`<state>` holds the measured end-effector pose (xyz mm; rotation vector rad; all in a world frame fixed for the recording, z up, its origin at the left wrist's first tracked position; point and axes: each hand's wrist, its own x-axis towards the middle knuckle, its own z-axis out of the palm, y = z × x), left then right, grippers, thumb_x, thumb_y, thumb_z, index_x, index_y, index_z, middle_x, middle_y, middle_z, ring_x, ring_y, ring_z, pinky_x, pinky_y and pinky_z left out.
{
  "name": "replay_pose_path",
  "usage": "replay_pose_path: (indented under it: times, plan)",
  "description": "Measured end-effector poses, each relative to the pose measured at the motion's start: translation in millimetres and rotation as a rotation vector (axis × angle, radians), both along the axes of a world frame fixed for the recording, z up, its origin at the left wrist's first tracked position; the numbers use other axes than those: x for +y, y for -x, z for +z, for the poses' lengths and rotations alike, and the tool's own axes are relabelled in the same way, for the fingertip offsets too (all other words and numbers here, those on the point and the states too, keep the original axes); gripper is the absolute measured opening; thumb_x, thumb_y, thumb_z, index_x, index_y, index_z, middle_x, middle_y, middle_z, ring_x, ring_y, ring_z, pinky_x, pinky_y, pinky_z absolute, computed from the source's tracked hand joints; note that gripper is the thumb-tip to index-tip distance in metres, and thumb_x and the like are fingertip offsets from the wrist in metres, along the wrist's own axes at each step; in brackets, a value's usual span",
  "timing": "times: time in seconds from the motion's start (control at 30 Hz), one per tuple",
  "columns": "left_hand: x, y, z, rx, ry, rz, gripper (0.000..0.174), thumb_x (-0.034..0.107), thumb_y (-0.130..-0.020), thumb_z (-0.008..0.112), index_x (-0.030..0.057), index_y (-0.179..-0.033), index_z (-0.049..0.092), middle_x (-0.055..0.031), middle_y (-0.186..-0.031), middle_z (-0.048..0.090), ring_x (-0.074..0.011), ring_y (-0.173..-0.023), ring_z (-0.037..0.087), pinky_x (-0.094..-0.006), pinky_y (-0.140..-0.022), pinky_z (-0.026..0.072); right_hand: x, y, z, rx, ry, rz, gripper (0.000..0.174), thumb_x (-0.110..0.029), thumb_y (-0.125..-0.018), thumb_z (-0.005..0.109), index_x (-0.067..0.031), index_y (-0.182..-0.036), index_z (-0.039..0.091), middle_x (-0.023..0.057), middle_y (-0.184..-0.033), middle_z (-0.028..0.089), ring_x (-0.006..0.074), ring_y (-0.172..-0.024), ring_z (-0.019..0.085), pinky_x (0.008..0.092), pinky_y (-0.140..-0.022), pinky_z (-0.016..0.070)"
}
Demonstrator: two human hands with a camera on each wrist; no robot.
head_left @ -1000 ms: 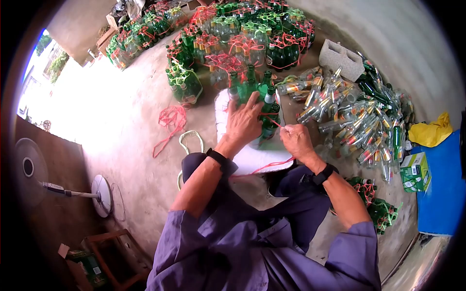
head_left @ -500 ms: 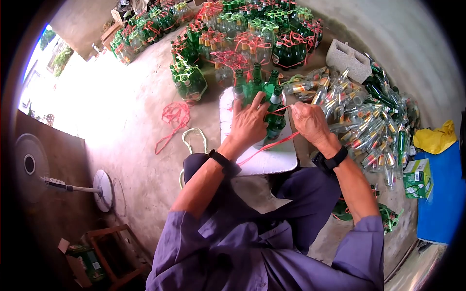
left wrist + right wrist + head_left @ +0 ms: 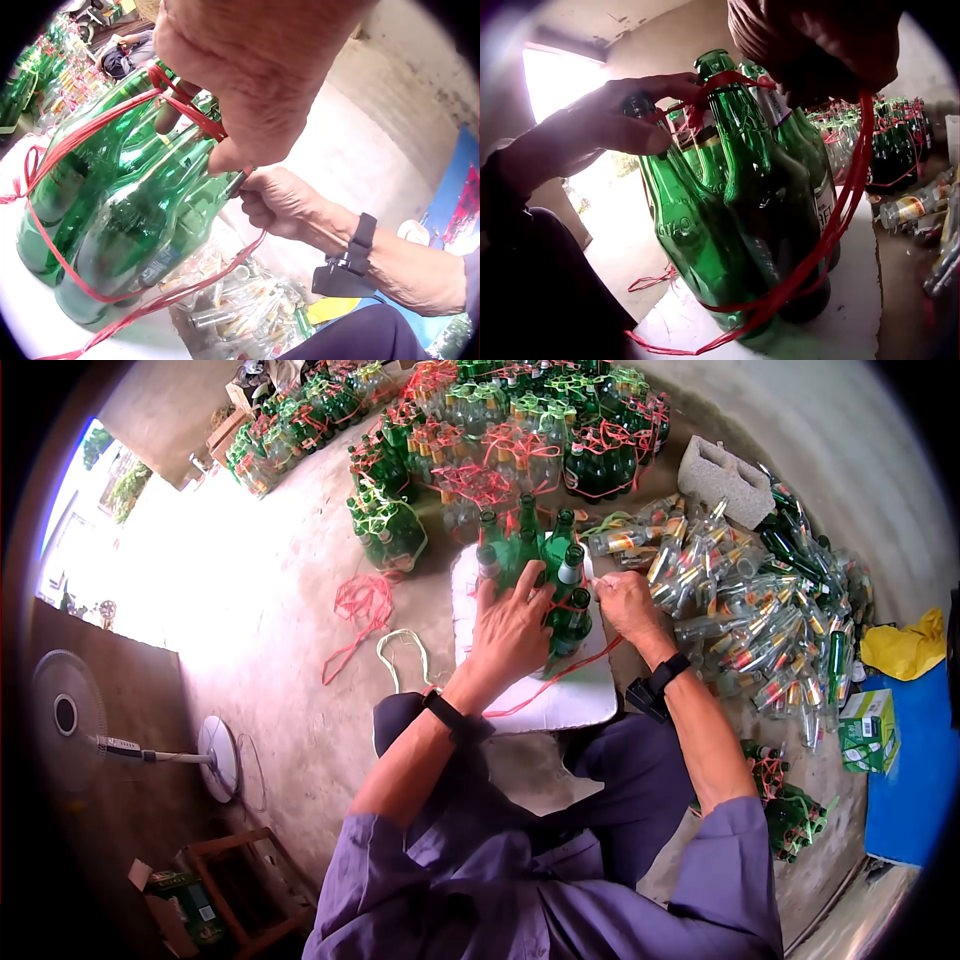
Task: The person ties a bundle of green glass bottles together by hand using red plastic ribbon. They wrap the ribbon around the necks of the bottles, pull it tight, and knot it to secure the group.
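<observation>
Several green glass bottles [image 3: 572, 618] stand upright in a cluster on a white padded board [image 3: 560, 712] in front of the person's knees. Red plastic string [image 3: 847, 191] loops round their lower bodies and crosses their necks. The left hand [image 3: 513, 630] reaches over the near side of the cluster. Its thumb and fingers grip a bottle neck [image 3: 639, 107] in the right wrist view, with string running beside them. At the right side of the necks, the right hand [image 3: 628, 605] pinches the string with curled fingers. Its fingertips are partly hidden in its own wrist view.
Tied bottle bundles [image 3: 500, 455] crowd the floor behind the board. To the right lie a heap of loose bottles [image 3: 770, 625] and a concrete block [image 3: 725, 480]. Loose red string [image 3: 362, 605] and pale green string [image 3: 402, 650] lie at left. A fan [image 3: 75, 710] stands far left.
The right hand has moved forward, away from the body, then slightly back toward the necks, drawing the string along. The left hand stays on the bottles.
</observation>
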<state>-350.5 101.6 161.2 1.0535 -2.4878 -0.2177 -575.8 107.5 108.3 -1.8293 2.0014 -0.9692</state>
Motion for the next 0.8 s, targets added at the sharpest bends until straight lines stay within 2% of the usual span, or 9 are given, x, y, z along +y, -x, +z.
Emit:
replay_pose_path:
  times: [0.03, 0.1, 0.2, 0.33, 0.4, 0.53, 0.6, 0.7, 0.8]
  plan:
    - [0, 0, 0, -0.021, -0.042, 0.019, 0.051, 0.017, -0.071, 0.071, 0.01, -0.12, 0.06, -0.0076, -0.141, 0.042, -0.023, -0.113, 0.059, -0.0456, -0.106, 0.0264, -3, 2, -6, -0.002, 0.0, 0.0, 0.027, -0.023, -0.089, 0.062, -0.0012, -0.074, 0.067, 0.0197, -0.075, 0.065, 0.0394, -0.068, 0.062, 0.0454, -0.062, 0.049]
    - [-1, 1, 1, -0.029, -0.033, 0.013, 0.051, 0.018, -0.07, 0.071, 0.0099, -0.119, 0.06, -0.0077, -0.14, 0.043, -0.0248, -0.114, 0.057, -0.0459, -0.105, 0.0276, -10, 7, -17, -0.343, -0.138, 0.105, 0.029, -0.031, -0.089, 0.063, -0.004, -0.08, 0.071, 0.0184, -0.078, 0.066, 0.0349, -0.067, 0.063, 0.0417, -0.065, 0.0491]
    - [-6, 0, 7, -0.002, 0.009, -0.026, 0.051, 0.019, -0.069, 0.071, 0.01, -0.118, 0.062, -0.0082, -0.138, 0.046, -0.0282, -0.116, 0.052, -0.0465, -0.104, 0.0299, -23, 13, -33, -0.132, -0.286, 0.148, 0.037, -0.04, -0.091, 0.06, -0.006, -0.085, 0.073, 0.0165, -0.08, 0.068, 0.029, -0.07, 0.066, 0.0374, -0.068, 0.0491]
    - [-26, 1, 18, 0.09, 0.061, -0.147, 0.053, 0.017, -0.074, 0.068, 0.007, -0.125, 0.057, -0.0103, -0.124, 0.06, -0.0321, -0.12, 0.048, -0.0482, -0.102, 0.0315, -36, 8, -8, -0.064, -0.518, 0.19, 0.029, -0.036, -0.089, 0.068, -0.0071, -0.089, 0.074, 0.0137, -0.079, 0.071, 0.0231, -0.071, 0.067, 0.0354, -0.065, 0.0487]
    - [-34, 6, 20, 0.09, 0.026, -0.216, 0.056, 0.01, -0.079, 0.061, 0.0023, -0.133, 0.047, -0.01, -0.112, 0.067, -0.0309, -0.119, 0.049, -0.0471, -0.101, 0.0311, -28, -9, 22, -0.564, -0.638, -0.143, 0.024, -0.026, -0.082, 0.077, -0.0052, -0.094, 0.073, 0.0111, -0.08, 0.072, 0.0182, -0.073, 0.067, 0.0354, -0.063, 0.049]
    - [-47, 24, -2, -0.003, -0.051, -0.218, 0.061, 0.006, -0.079, 0.057, 0.0002, -0.137, 0.04, -0.0117, -0.112, 0.067, -0.0301, -0.115, 0.051, -0.0464, -0.1, 0.0309, -30, -15, 1, -0.549, -0.432, -0.078, 0.03, -0.018, -0.075, 0.083, -0.0026, -0.097, 0.072, 0.0107, -0.081, 0.073, 0.0179, -0.072, 0.067, 0.0367, -0.061, 0.0494]
    - [-49, 33, -8, -0.03, -0.162, -0.17, 0.067, 0.001, -0.078, 0.054, -0.0027, -0.141, 0.032, -0.0133, -0.107, 0.067, -0.0303, -0.113, 0.053, -0.0487, -0.098, 0.0304, -40, -7, -38, -0.591, -0.143, 0.063, 0.039, -0.028, -0.073, 0.084, -0.0001, -0.097, 0.071, 0.0128, -0.081, 0.073, 0.02, -0.071, 0.069, 0.0383, -0.062, 0.0509]
    - [-46, 37, -7, -0.059, -0.142, -0.165, 0.072, 0.0, -0.077, 0.053, -0.004, -0.144, 0.026, -0.0142, -0.105, 0.067, -0.0306, -0.111, 0.054, -0.0507, -0.097, 0.0294, -43, -2, -52, -0.457, -0.293, 0.013, 0.045, -0.036, -0.072, 0.083, -0.0009, -0.096, 0.07, 0.0148, -0.081, 0.072, 0.0214, -0.071, 0.069, 0.0388, -0.063, 0.0516]
    - [-46, 39, 0, -0.117, -0.175, -0.158, 0.074, 0.0, -0.077, 0.053, -0.0034, -0.146, 0.025, -0.0117, -0.101, 0.068, -0.0294, -0.108, 0.055, -0.0525, -0.096, 0.0288, -34, -4, -40, -0.428, -0.21, 0.079, 0.05, -0.042, -0.072, 0.082, -0.0004, -0.095, 0.07, 0.0159, -0.078, 0.071, 0.023, -0.07, 0.07, 0.0384, -0.063, 0.0518]
